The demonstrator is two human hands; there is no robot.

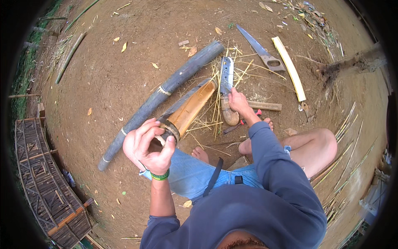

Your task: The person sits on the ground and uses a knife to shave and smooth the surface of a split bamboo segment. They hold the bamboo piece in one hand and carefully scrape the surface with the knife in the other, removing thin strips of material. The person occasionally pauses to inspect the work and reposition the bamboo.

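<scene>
My left hand point(151, 145) is wrapped round the near end of a split bamboo section point(192, 106), its pale inner side facing up and its far end over the shavings. To the right is a cleaver point(226, 74) with a broad, holed blade and a thick wooden handle, its blade pointing away from me. My right hand point(239, 102) has its fingers closed at the top of that handle, by the blade's base. A long dark bamboo pole point(178, 83) lies on the ground beyond the split section.
Thin bamboo shavings point(213, 120) litter the ground around the cleaver. Nearby are a wooden stick point(265, 106), a red-and-black tool point(244, 121), a handsaw point(261, 50) and a pale split bamboo strip point(289, 68). A bamboo rack point(49, 178) stands left; a post point(352, 64) rises right.
</scene>
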